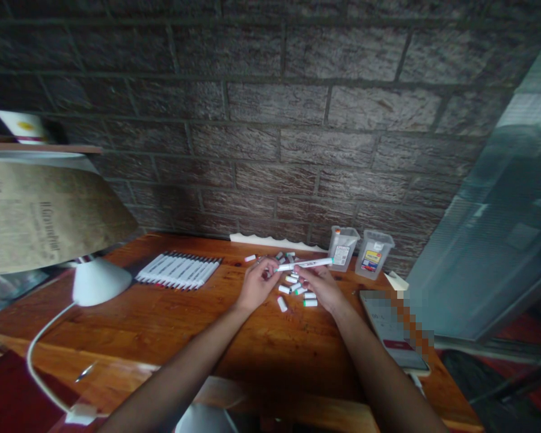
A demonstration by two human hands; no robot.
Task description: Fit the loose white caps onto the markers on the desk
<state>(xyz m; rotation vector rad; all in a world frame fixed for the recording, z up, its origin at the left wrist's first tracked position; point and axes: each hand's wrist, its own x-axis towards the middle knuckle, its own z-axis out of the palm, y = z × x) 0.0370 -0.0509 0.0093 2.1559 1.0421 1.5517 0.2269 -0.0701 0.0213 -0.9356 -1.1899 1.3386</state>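
Both my hands meet over the middle of the wooden desk (pixel 171 325). My right hand (pixel 321 285) is closed on a white marker (pixel 307 263) held level, its green end pointing right. My left hand (pixel 259 281) pinches at the marker's left end; whether it holds a cap I cannot tell. Several loose white marker caps (pixel 293 290) with coloured tips lie scattered under and between my hands. A neat row of several white markers (pixel 180 270) lies side by side to the left.
Two clear plastic containers (pixel 360 251) stand at the back right against the brick wall. A white lamp base (pixel 100 281) with its cable sits at the left. A notebook or tablet (pixel 390 331) lies near the right edge. A brown paper bag (pixel 40 216) overhangs the left.
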